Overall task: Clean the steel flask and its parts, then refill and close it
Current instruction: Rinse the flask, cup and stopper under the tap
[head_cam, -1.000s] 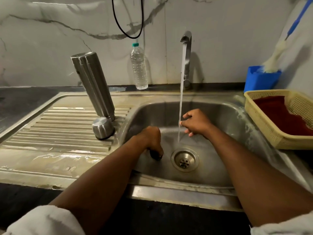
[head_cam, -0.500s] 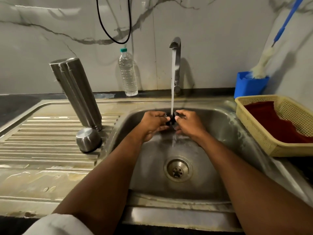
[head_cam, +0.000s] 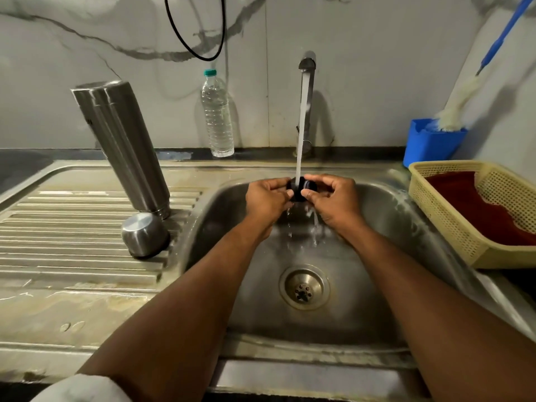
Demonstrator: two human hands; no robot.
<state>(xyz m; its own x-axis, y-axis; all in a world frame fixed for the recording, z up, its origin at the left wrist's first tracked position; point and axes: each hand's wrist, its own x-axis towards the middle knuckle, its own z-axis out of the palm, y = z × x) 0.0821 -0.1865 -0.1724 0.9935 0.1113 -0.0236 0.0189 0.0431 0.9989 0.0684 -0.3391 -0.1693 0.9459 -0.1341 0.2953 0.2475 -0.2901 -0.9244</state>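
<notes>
Steel flask (head_cam: 123, 146), cylindrical, brushed metal: stands inverted and tilted on the ribbed steel draining surface (head_cam: 72, 227) left of the basin, mouth end down. Rounded steel cap (head_cam: 145, 237): rests on the same ribs, touching the flask's lower end at the front. Small black round stopper part (head_cam: 301, 188): held over the stainless sink basin (head_cam: 377, 242), directly under the running stream from the steel tap (head_cam: 307, 91); water drips off it into the basin. Left hand (head_cam: 268, 198): grip pinching the stopper's left side, fingers curled. Right hand (head_cam: 333, 200): grip pinching the stopper's right side, thumb below, fingers above. Round metal drain strainer (head_cam: 304, 287): basin floor, below and nearer than the hands. Clear plastic water bottle with green cap (head_cam: 217, 114): upright against the marble wall, between flask and tap. Blue plastic holder (head_cam: 432, 143): right of the tap, holding a pale bristle brush with blue handle (head_cam: 464, 94) leaning against the wall. Yellow perforated plastic basket (head_cam: 452, 221): right of the basin, containing a dark red cloth (head_cam: 487, 207). Black cable loop (head_cam: 200, 39): hangs on the wall above the bottle.
</notes>
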